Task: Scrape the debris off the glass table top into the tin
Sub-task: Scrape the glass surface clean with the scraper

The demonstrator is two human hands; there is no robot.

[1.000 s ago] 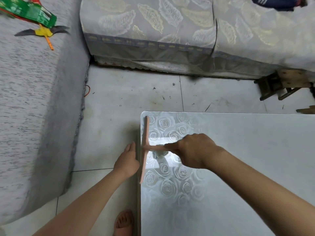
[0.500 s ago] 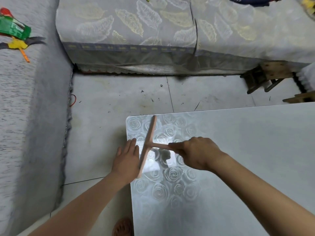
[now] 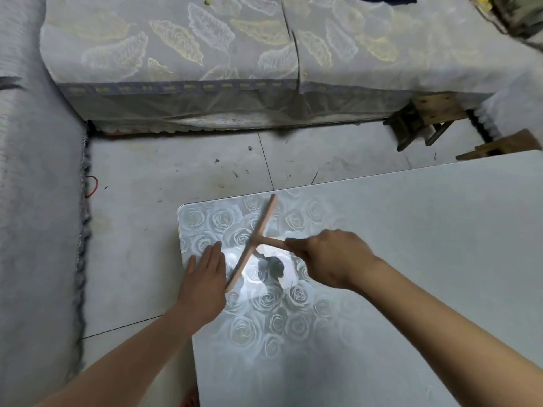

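Note:
A glass table top [image 3: 411, 259] printed with pale roses fills the lower right of the head view. On its left corner lies a pink T-shaped scraper [image 3: 255, 241], blade slanting from upper right to lower left. My right hand [image 3: 332, 259] grips the scraper's handle. My left hand [image 3: 205, 277] lies flat on the glass with straight fingers, just left of the blade's lower end. No tin and no debris on the glass can be made out.
A sofa with a leaf-patterned cover [image 3: 235, 54] runs along the back, and another grey seat [image 3: 35, 201] stands at the left. The tiled floor [image 3: 147, 215] between them carries dark specks. Wooden stools [image 3: 426, 118] stand at the back right.
The scraper has moved right, away from the table's left edge, and its blade has tilted more. My left hand came up from beside the edge onto the glass.

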